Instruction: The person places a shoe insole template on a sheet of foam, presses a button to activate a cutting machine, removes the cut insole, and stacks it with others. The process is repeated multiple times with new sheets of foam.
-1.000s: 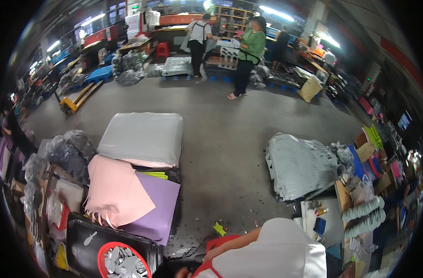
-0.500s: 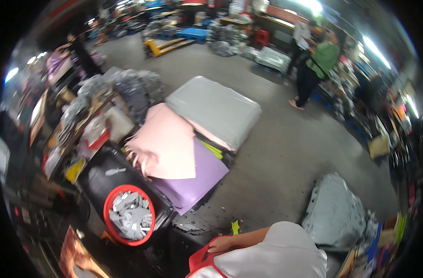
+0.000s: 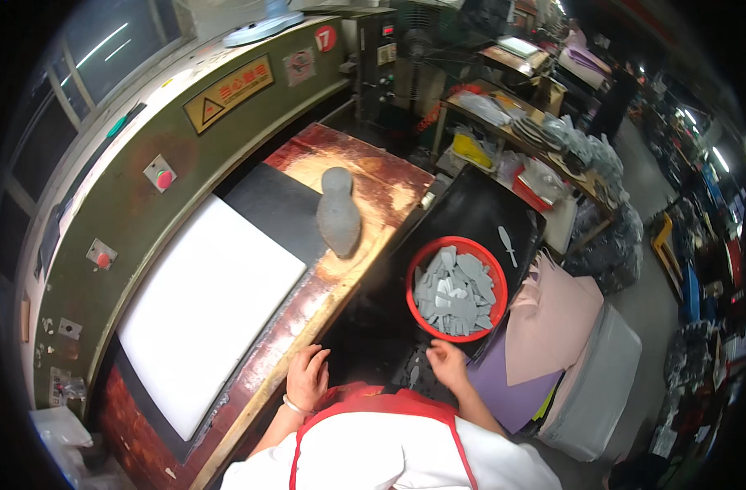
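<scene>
My left hand (image 3: 308, 378) is just off the wooden edge of the press bed, its fingers loosely bent and apart, with nothing in it. Close below the red basin (image 3: 414, 309) is my right hand (image 3: 447, 363), also empty, fingers slightly curled and apart. Grey cut pieces (image 3: 463, 306) fill the basin, which rests on a black surface (image 3: 389, 269). On the worn wooden bed (image 3: 381, 163) lies a grey sole-shaped piece (image 3: 339, 214). A thick white board (image 3: 218, 302) lies over a black sheet (image 3: 279, 204) beside it.
A green press beam (image 3: 202, 131) with red buttons spans the left. Pink sheets (image 3: 552, 327), purple sheets (image 3: 495, 384) and a grey wrapped stack (image 3: 597, 392) lie at right. Behind the basin stands a cluttered shelf (image 3: 503, 122). A person in dark clothes (image 3: 622, 98) is far off.
My view has swung left from the open floor to the press. The basin now appears right of centre. Both hands are in sight, where before one hand showed against the red apron.
</scene>
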Demonstrator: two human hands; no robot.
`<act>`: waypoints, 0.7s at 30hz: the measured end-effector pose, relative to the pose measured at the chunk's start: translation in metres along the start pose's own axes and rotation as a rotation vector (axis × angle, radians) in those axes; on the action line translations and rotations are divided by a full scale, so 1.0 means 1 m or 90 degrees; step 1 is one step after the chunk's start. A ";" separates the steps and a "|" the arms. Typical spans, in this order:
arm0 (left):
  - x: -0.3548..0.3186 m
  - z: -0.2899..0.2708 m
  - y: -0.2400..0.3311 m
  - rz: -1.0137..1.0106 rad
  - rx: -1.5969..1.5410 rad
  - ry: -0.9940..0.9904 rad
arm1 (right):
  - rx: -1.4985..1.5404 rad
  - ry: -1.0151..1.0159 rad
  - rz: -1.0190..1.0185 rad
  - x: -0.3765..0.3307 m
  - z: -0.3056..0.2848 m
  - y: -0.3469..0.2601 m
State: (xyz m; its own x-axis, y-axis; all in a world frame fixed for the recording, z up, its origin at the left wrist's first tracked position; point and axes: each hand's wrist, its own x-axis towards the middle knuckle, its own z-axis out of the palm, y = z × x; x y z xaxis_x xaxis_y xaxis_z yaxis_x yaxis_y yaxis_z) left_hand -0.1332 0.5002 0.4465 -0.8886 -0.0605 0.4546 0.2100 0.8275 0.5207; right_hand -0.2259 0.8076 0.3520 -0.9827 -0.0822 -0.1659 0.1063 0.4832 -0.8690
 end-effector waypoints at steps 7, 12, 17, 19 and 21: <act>-0.009 0.001 -0.030 -0.153 0.016 0.049 | 0.146 0.024 -0.191 0.169 0.024 -0.107; 0.016 0.017 -0.037 -0.196 0.024 0.045 | 0.274 0.028 -0.276 0.258 0.060 -0.168; 0.047 0.047 -0.039 -0.310 0.057 0.111 | 0.264 -0.030 -0.256 0.334 0.074 -0.182; 0.061 0.059 -0.039 -0.375 0.071 0.184 | 0.201 -0.019 -0.339 0.361 0.080 -0.194; 0.073 0.066 -0.038 -0.456 0.147 0.221 | 0.075 -0.028 -0.368 0.369 0.091 -0.207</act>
State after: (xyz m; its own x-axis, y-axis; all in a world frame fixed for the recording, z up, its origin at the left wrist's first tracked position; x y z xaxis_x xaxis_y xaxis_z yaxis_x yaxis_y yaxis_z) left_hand -0.2329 0.5012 0.4122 -0.5908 -0.7545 0.2857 -0.4825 0.6142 0.6245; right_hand -0.5971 0.5979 0.4287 -0.8795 -0.3405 0.3325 -0.4256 0.2501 -0.8697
